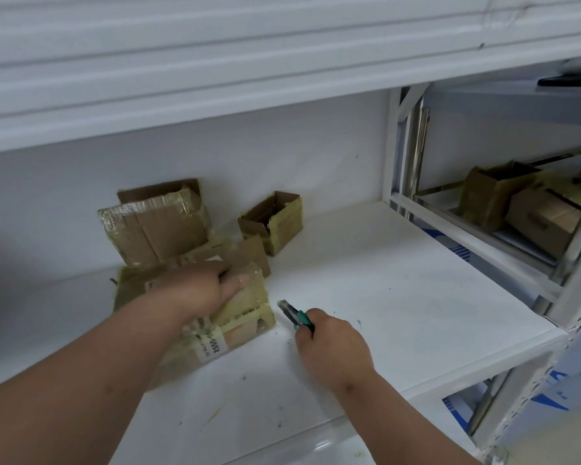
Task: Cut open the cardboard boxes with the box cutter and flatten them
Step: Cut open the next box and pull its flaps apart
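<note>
A taped cardboard box (239,317) with a white label lies on the white shelf (399,297). My left hand (202,290) grips its top, thumb over the far edge. My right hand (329,347) holds a green box cutter (296,315) just right of that box, its tip pointing up-left and close to the box's right corner. Behind stand a larger taped box (155,226) leaning at the back wall and a small open-topped box (272,221). A brown flap (249,253) lies between them.
The upper shelf's edge (182,105) hangs low overhead. A white upright post (396,146) bounds the shelf on the right. More cardboard boxes (517,203) sit in the neighbouring bay. Small scraps dot the shelf surface near the front.
</note>
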{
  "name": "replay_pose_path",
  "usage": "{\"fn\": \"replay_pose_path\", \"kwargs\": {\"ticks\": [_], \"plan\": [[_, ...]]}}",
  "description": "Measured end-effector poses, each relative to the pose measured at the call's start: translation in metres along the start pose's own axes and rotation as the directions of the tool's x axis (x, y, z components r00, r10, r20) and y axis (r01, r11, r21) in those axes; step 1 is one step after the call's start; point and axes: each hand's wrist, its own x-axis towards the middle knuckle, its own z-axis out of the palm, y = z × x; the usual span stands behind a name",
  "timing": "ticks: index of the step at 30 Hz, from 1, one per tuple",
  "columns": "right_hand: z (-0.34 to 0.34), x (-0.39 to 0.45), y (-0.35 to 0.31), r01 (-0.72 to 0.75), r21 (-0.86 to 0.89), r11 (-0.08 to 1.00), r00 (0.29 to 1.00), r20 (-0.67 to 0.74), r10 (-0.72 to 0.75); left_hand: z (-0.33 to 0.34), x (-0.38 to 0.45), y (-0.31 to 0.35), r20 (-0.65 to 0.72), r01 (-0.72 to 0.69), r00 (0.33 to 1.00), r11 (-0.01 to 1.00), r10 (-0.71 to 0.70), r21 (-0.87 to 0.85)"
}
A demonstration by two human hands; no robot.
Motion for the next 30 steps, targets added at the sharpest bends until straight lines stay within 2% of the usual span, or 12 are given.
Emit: {"fn": "replay_pose_path", "kwargs": {"ticks": [4,6,8,11,16,20,25,30], "plan": [[0.007,0.01,-0.007,-0.157,0.227,0.961,0.977,0.18,0.117,0.004,-0.002,0.0,0.016,-0.007,1.0,1.0,0.007,-0.006],[0.008,0.01,-0.007,-0.222,0.314,0.923,0.962,0.223,0.156,-0.002,-0.006,-0.017,0.034,-0.007,0.999,0.996,0.01,-0.085],[0.007,0.01,-0.009,-0.305,0.48,0.823,0.944,0.264,0.196,-0.006,-0.014,-0.036,0.044,-0.023,0.999,0.981,0.032,-0.193],[0.003,0.009,-0.017,-0.413,0.686,0.599,0.908,0.358,0.216,0.002,-0.023,-0.053,0.069,-0.056,0.995,0.987,0.067,-0.148],[0.014,0.007,-0.03,-0.406,0.778,0.48,0.914,0.343,0.217,0.022,-0.024,-0.065,0.04,-0.033,0.998,0.988,0.039,-0.148],[0.022,0.001,-0.038,-0.341,0.82,0.459,0.935,0.248,0.252,0.028,-0.019,-0.069,0.038,-0.02,0.999,0.995,0.024,-0.097],[0.03,-0.003,-0.047,-0.318,0.847,0.427,0.935,0.206,0.288,0.028,-0.018,-0.067,0.039,-0.021,0.999,0.997,0.024,-0.077],[0.036,-0.005,-0.05,-0.297,0.838,0.458,0.935,0.158,0.316,0.032,-0.011,-0.074,0.045,-0.033,0.998,0.996,0.037,-0.084]]}}
